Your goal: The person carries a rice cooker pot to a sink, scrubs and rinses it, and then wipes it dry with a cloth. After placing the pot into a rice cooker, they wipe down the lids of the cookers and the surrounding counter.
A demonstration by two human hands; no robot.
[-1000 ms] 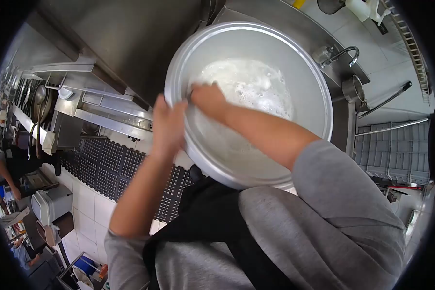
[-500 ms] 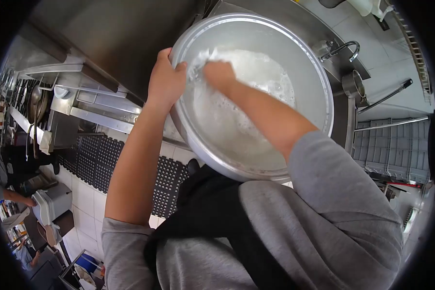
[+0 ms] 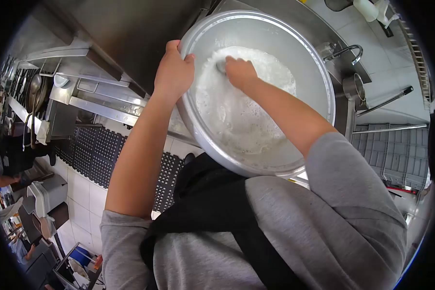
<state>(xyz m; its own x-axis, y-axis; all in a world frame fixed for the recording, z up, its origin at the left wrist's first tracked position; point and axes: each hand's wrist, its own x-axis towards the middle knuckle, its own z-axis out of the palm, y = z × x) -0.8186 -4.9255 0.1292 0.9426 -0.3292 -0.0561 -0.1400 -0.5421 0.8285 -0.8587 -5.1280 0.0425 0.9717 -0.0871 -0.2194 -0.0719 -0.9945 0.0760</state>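
A large round metal pot [image 3: 212, 145] is tilted against the front of my body, with cloudy, foamy water [image 3: 249, 128] inside. My left hand [image 3: 175, 71] grips its rim at the upper left, thumb inside and fingers over the outer side. Inside the pot, my right hand [image 3: 240, 72] is closed on a small greyish scrubber at the foam, near the upper left of the inner wall. The scrubber is mostly hidden by the fingers and its kind is unclear.
A curved faucet [image 3: 345, 52] and a small metal pot [image 3: 354, 88] are at the right. Grey crates [image 3: 394, 152] stand at far right. A black perforated mat [image 3: 99, 150] lies on the tiled floor. Other people show at the far left edge.
My right hand has moved slightly right inside the pot, and the splash around it has settled. My left hand and the rim it holds appear slightly further right. A person's arm at far left has shifted.
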